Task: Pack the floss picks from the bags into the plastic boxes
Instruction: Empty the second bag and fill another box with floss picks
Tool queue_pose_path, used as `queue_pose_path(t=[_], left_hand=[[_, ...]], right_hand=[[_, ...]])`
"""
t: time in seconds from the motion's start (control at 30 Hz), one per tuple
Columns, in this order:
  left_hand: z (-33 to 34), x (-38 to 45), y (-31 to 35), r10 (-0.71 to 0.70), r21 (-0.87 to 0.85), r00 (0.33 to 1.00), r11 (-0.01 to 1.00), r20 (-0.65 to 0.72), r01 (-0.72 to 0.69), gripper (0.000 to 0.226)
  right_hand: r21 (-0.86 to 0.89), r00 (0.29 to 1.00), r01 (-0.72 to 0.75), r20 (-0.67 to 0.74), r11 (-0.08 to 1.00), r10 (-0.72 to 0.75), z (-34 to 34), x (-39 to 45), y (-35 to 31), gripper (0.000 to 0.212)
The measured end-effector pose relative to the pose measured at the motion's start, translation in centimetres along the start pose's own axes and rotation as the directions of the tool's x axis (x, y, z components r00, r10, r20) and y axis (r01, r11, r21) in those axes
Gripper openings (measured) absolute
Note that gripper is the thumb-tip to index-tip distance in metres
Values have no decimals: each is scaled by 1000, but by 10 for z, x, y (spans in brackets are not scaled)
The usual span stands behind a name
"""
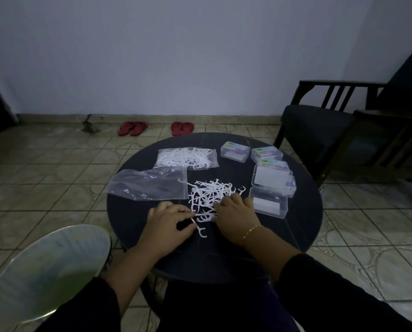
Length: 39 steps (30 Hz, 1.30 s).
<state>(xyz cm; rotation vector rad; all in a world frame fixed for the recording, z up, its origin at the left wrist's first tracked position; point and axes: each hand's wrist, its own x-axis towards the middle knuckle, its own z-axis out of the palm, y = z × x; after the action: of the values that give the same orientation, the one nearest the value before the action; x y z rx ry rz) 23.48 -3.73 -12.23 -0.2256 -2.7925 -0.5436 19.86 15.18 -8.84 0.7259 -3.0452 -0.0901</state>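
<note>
A loose pile of white floss picks (209,191) lies in the middle of the round dark table (296,226). My left hand (169,222) pinches a single floss pick (197,227) at the pile's near-left edge. My right hand (236,212) rests on the pile's near-right edge, fingers curled over several picks. An emptied clear zip bag (147,184) lies left of the pile. Behind it sits a full bag of picks (185,158). An open clear plastic box (268,204) stands just right of my right hand, its lid (272,179) behind it.
Two closed plastic boxes (235,150) (266,154) stand at the table's far right. A dark wooden armchair (344,130) is at the right. A pale round stool top (46,271) is at the near left. Two pairs of red sandals (133,128) lie by the wall.
</note>
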Motion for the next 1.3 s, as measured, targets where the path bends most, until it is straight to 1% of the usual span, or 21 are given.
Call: queue_pose_path(t=[0.07,0.17,0.23,0.3,0.4,0.5,0.6,0.67,0.8,0.9,0.93,1.03,1.1,1.13,1.23,1.3], left_hand=[[0,-2,-1,-1,4,999,1000,-38,1,66],[1,-5,1,1,15,995,1000,-104,0,41],[1,-5,2,-11,25,992,1000,-127,14,31],[0,-5,2,-17,29,991,999,-135,21,31],[-1,-5,1,-33,26,991,999,-131,37,39],[0,-5,0,-26,54,996,998,-82,30,54],[0,-4,0,4,70,1000,998,-24,-2,73],[1,-4,-1,8,87,1000,996,7,-9,78],[1,-4,0,18,94,1000,995,23,-20,73],[0,-4,0,13,108,999,994,43,-17,52],[-1,-3,1,13,110,998,994,55,-19,50],[-2,-3,1,30,96,997,995,75,-37,73],[-3,-1,2,37,79,995,996,90,-45,76],[-4,1,2,43,78,995,996,95,-51,72],[-5,8,5,53,97,990,993,128,-66,45],[-5,14,9,83,118,986,988,144,-100,41]], right_hand=[[2,1000,-5,-11,1000,5,1,0,-2,41],[30,999,-28,-43,999,30,0,0,-3,38],[35,998,-46,-45,998,47,-1,0,-3,39],[23,998,-44,-34,999,44,-1,0,-3,40],[0,999,0,-42,1000,0,-4,0,-2,36],[-4,999,23,-34,1000,-23,-7,-1,-1,36],[-14,999,33,19,999,-33,-10,-3,2,39],[-16,998,48,31,999,-47,-12,-4,3,38],[-48,995,96,-15,994,-97,-13,-6,1,35],[-40,996,85,-3,996,-85,-14,-7,1,36],[-35,997,79,7,996,-79,-15,-8,1,36],[-42,997,69,36,997,-68,-20,-8,6,36],[-55,997,57,59,997,-54,-24,-8,11,37],[-63,996,53,73,997,-48,-26,-7,14,37],[-84,993,44,110,996,-34,-37,-7,26,37],[-95,991,32,130,995,-20,-44,-7,34,38]])
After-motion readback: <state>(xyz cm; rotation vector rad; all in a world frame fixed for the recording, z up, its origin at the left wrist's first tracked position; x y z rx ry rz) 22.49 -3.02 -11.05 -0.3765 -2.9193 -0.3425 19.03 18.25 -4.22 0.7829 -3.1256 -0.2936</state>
